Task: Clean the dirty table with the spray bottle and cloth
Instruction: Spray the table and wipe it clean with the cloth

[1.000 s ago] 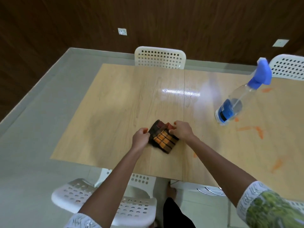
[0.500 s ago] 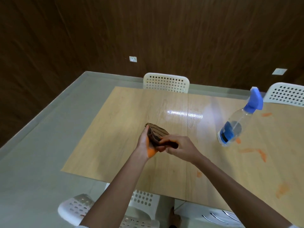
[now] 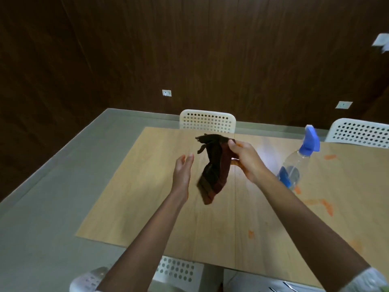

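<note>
Cloth (image 3: 213, 169): dark brown with reddish-orange stripes, held up in the air above the table (image 3: 130, 203), partly unfolded and hanging down in a loose twist. Lower end is motion-blurred.

Right hand (image 3: 245, 160) grips the cloth's upper edge, fingers (image 3: 232, 144) and thumb curled round the fabric. Forearm comes in from lower right; a pale patterned sleeve (image 3: 366, 280) shows at the frame's corner.

Left hand (image 3: 182, 172) is just left of the cloth, palm turned toward it, fingers straight and together, holding nothing. Can't tell whether it touches the fabric; looks slightly apart.

Spray bottle (image 3: 299, 163): clear body, blue trigger head, blue label, standing on the table to the right of the right hand, near the far edge. Appears tilted, possibly lens distortion.

Table is light wood with a seam down the middle. Orange smears (image 3: 325, 206) on the right half: one near the bottle's base, a few further right, a small spot near the front edge. Left half looks free of marks.

White perforated chairs: one (image 3: 207, 122) at the far side, one (image 3: 357, 132) at far right, one (image 3: 176, 270) at the near edge under the arms.

Grey floor (image 3: 52, 186), dark wood-panel wall (image 3: 189, 49) with white outlet plates.
</note>
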